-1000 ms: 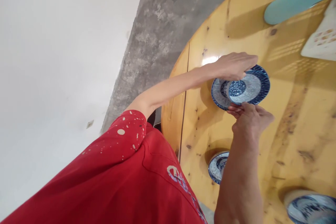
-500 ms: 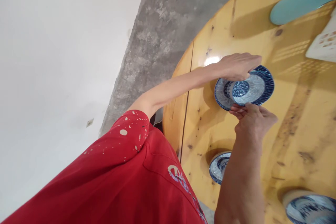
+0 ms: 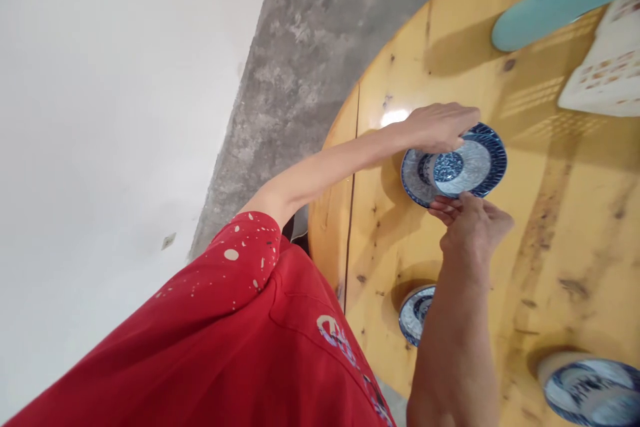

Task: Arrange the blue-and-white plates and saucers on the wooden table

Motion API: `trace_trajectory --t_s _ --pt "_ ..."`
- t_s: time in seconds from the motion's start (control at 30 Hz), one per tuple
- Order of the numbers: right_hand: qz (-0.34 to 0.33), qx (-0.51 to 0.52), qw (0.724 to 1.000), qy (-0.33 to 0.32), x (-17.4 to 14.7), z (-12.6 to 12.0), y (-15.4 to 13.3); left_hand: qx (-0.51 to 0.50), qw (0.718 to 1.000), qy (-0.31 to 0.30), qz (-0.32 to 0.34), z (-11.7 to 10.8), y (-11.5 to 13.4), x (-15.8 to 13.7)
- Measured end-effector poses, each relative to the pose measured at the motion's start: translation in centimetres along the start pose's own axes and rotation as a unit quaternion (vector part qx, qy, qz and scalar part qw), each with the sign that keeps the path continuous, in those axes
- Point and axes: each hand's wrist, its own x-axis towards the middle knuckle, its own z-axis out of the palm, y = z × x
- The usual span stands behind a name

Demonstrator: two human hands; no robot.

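Observation:
A blue-and-white patterned plate (image 3: 475, 163) sits slightly offset on a second, similar plate (image 3: 414, 180) on a round yellow wooden table (image 3: 550, 227). My left hand (image 3: 437, 127) reaches from a red sleeve and grips the far rim of the top plate. My right hand (image 3: 473, 227) comes up from below, with its fingertips on the near rim of the same plate. Whether the plates rest fully on the table I cannot tell.
A smaller blue-and-white dish (image 3: 414, 313) lies near the table edge, partly behind my right forearm. Another blue-and-white dish (image 3: 590, 387) is at the bottom right. A teal object (image 3: 550, 3) and a white perforated item (image 3: 600, 80) lie at the far right. Grey concrete floor (image 3: 310, 47) borders the table.
Both hands stay on the plate's rim. The view has drifted slightly, and the plates and hands keep almost the same place on the table.

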Motion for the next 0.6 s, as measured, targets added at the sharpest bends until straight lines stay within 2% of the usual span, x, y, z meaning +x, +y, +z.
trace_trajectory --t_s 0.1,0.33,0.6 --pt "0.001 0.004 1.0 0.0 -0.01 0.04 0.03 0.019 0.999 -0.03 0.013 0.08 0.09 0.1" --pt "-0.005 0.01 1.0 -0.005 -0.15 0.09 0.01 0.016 0.999 -0.025 0.024 0.24 -0.27 0.37" --pt "0.001 -0.001 1.0 0.003 -0.52 0.05 -0.13 0.01 1.0 -0.018 0.007 0.07 -0.17 0.23"
